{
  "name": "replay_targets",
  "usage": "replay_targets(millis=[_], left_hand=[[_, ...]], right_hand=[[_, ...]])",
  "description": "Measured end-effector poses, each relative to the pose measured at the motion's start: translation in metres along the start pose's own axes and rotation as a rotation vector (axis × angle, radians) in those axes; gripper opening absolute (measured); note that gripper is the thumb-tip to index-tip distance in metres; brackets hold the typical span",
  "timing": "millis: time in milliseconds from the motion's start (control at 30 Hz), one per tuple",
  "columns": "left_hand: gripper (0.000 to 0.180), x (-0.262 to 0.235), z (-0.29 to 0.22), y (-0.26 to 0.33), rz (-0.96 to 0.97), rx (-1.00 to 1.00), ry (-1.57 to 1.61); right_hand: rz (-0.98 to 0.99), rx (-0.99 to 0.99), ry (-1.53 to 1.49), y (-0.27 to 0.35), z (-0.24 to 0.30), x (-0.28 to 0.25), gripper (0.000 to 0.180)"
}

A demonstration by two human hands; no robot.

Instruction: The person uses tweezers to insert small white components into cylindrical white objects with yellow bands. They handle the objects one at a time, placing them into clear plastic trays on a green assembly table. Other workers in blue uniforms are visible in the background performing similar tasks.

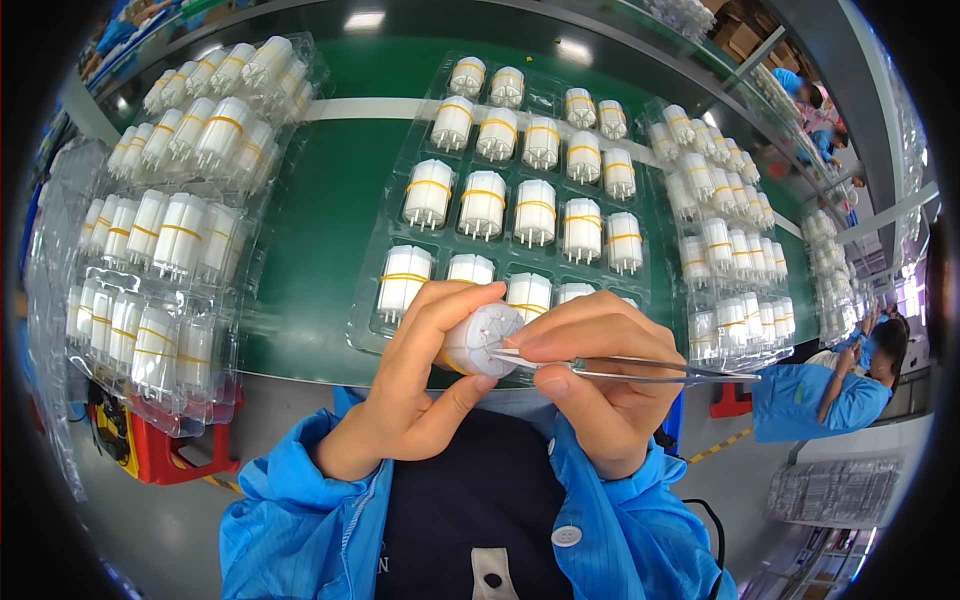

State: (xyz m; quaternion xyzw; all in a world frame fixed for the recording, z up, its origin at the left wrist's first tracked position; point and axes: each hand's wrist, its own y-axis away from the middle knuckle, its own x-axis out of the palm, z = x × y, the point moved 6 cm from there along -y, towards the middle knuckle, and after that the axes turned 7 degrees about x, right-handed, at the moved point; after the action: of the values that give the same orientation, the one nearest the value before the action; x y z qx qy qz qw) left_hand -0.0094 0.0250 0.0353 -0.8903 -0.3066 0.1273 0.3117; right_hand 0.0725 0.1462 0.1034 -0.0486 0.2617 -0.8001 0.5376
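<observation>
My left hand is closed round a white cylindrical part with a yellow band, its pinned end tilted up toward my right hand. Metal tweezers are pinched in my right hand, their tips touching or very close to that end face. Beyond my hands lies a clear plastic tray with rows of similar white parts, each wrapped with a yellow band and showing metal pins at the lower end. My fingers hide some of the tray's nearest row.
Stacked clear trays of the same white parts stand at left and right on the green table. A red stool is below left. Another person in a blue jacket sits at the far right.
</observation>
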Motion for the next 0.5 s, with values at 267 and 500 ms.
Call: replay_targets(millis=[267,500], left_hand=[[0.056,-0.0016,0.0014,-0.0015,0.025,0.002,-0.003],[0.058,-0.0028,0.0015,0.0,0.046,-0.051,0.032]], right_hand=[[0.034,-0.002,0.047,-0.0011,-0.0007,0.0023,0.015],[0.026,-0.005,-0.011,0.0018,-0.0044,0.0008,0.013]])
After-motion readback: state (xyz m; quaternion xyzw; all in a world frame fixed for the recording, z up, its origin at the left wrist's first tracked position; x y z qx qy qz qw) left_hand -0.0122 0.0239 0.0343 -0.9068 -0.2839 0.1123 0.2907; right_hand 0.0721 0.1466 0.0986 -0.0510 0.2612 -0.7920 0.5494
